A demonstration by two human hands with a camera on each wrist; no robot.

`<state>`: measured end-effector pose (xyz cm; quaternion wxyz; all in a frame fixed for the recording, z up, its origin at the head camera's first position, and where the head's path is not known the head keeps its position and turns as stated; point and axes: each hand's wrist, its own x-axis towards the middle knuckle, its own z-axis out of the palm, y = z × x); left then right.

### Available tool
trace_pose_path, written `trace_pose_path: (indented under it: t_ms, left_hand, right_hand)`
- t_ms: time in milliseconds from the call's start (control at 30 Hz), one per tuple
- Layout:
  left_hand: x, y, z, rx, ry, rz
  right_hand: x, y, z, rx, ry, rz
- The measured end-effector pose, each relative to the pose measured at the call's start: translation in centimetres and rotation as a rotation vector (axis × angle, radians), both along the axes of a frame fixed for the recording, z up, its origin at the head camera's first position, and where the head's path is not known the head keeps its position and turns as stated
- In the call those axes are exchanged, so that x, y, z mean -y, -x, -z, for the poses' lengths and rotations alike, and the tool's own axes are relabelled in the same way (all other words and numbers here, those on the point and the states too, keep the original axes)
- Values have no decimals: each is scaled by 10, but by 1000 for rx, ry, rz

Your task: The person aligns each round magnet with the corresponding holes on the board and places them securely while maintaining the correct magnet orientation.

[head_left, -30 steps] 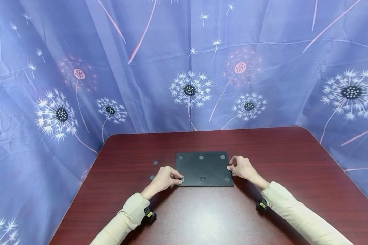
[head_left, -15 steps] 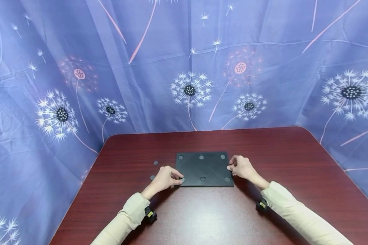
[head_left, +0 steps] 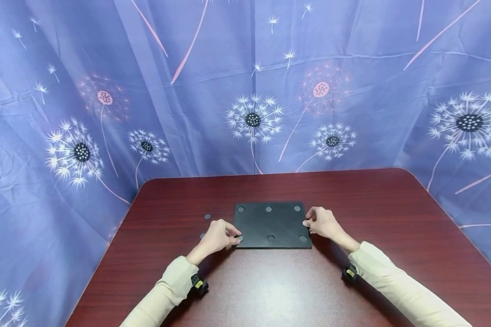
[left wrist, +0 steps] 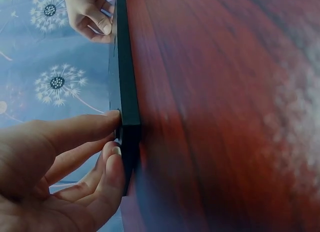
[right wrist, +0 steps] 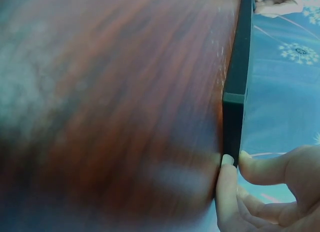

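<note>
A thin black rectangular board [head_left: 266,225] lies flat on the table, with round spots along its far and near edges. My left hand [head_left: 217,235] is at its near left corner, thumb and index finger pinching a small grey disc [head_left: 240,238] at the round spot there. The left wrist view shows the disc's dark edge [left wrist: 118,133] between those fingers, largely hidden. At the board's right edge, my right hand [head_left: 322,223] grips the rim; in the right wrist view the thumb [right wrist: 262,168] is on one face and a finger on the other.
Two loose grey discs lie left of the board: one farther back [head_left: 207,217], another [head_left: 202,236] partly hidden behind the left hand. The dark red wooden table [head_left: 270,286] reaches back to a blue dandelion-patterned curtain [head_left: 204,113].
My left hand has shifted slightly left, with the disc between its fingertips, toward the board's near left corner. The right hand and the board have stayed in place.
</note>
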<state>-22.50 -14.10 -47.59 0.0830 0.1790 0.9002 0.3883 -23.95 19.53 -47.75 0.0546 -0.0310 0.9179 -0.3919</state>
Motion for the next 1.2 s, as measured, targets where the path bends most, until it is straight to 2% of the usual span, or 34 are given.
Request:
trace_pose_path:
  t_ms: [300,433,667,933,1200]
  left_hand:
    - [0,-1,1,-48,5,-46]
    - [0,-1,3,-26,-13,-67]
    - [1,-1,2,-57,15,-65]
    - [10,1,1,-77,26,-68]
    - [20,1,-3,-146,45,-103]
  right_hand:
    - [1,0,-1,0,-2,6]
    - [1,-1,-1,-3,-11,7]
    - [0,0,-2,4,-8,3]
    - [0,1,-2,0,-10,0]
    - [0,0,-2,-5,-19,-13]
